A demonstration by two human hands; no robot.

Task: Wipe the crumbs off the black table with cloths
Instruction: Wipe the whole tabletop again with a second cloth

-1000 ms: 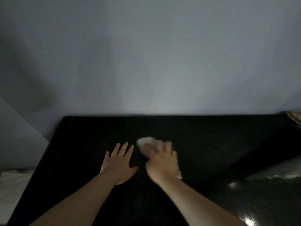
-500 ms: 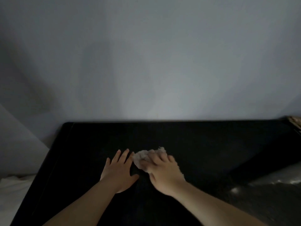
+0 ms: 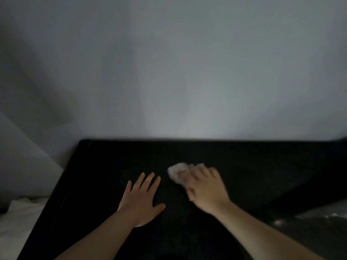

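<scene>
From the head camera, the person's left hand (image 3: 139,198) lies flat on the black worktop (image 3: 262,166). Its fingers are straight and spread a little, and it holds nothing. The right hand (image 3: 204,186) is just beside the left hand, a bit farther from the person. It looks blurry. Its fingers bend over a small, pale, scrunched-up cloth (image 3: 177,171) and hold it down on the worktop. The cloth pokes out past the right hand's fingertips, on the side toward the left hand, but does not touch the left hand. A grey wall (image 3: 169,72) stands beyond both hands. Something white and soft (image 3: 16,218) lies far off past the left hand, beside the worktop.
</scene>
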